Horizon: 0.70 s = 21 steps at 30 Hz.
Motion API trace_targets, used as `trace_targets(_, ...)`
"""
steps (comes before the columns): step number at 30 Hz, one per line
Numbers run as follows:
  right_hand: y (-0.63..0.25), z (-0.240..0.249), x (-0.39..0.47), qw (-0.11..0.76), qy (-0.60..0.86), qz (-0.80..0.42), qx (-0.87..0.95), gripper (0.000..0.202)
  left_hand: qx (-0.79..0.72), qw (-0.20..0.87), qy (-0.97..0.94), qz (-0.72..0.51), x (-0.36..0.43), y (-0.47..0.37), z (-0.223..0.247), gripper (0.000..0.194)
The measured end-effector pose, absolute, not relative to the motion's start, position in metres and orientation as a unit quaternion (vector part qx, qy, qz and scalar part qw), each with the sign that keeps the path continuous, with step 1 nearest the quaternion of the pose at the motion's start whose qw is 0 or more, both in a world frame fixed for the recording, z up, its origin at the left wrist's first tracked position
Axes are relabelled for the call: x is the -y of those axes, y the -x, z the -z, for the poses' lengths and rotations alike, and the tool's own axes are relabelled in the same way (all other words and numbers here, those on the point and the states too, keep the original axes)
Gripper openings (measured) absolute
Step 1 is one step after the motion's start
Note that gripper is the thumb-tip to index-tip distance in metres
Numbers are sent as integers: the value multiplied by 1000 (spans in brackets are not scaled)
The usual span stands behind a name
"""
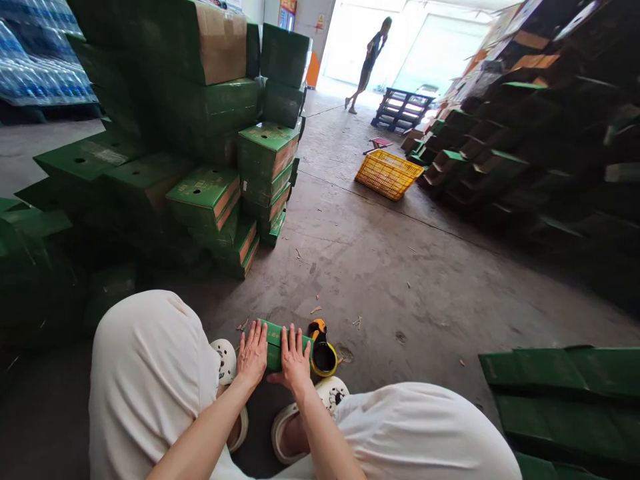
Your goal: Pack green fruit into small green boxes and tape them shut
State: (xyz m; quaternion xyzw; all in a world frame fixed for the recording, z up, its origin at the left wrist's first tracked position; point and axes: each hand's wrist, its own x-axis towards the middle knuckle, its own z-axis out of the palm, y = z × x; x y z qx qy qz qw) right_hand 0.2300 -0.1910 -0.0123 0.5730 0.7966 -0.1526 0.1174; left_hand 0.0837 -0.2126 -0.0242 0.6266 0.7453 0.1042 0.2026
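Note:
Low between my feet is a green cardboard box (pixel 273 357) with its flaps lying together on top. My left hand (pixel 253 353) rests flat on its left side, fingers stretched out. On the right part of the box lies my right hand (pixel 294 360), also flat with fingers extended and the thumb out to the side. Just right of the box, a yellow and black tape dispenser (pixel 324 358) is on the floor, close to my right hand but apart from it. The underside of the box is hidden.
Stacked green boxes (pixel 205 193) rise at left, and more boxes (pixel 480 147) line the right. Flattened green cartons (pixel 565 373) lie at lower right. A yellow basket (pixel 389 175) and a dark pallet (pixel 403 109) stand ahead. A person (pixel 370 63) is near the bright doorway.

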Motion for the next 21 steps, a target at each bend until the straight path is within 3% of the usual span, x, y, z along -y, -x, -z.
trace_targets(2,-238,13,182,114,-558,142,-809,147,-742,202,-632,-99,213,-84,23,66)
trace_targets(5,-248,18,178,89,-530,142,-831,140,-741,204,-635,-79,216,-92,20,72)
trace_targets(11,-256,24,182,25,-497,129,-858,112,-662,290,-691,-2,211,-108,13,105)
trace_targets(16,-258,28,179,0,-485,124,-866,120,-622,277,-729,67,206,-106,30,132)
trace_targets(18,-259,31,178,-7,-479,118,-870,124,-631,209,-745,56,211,-106,44,127)
trace_targets(21,-259,36,179,-4,-477,102,-873,127,-654,73,-753,-2,220,-109,60,99)
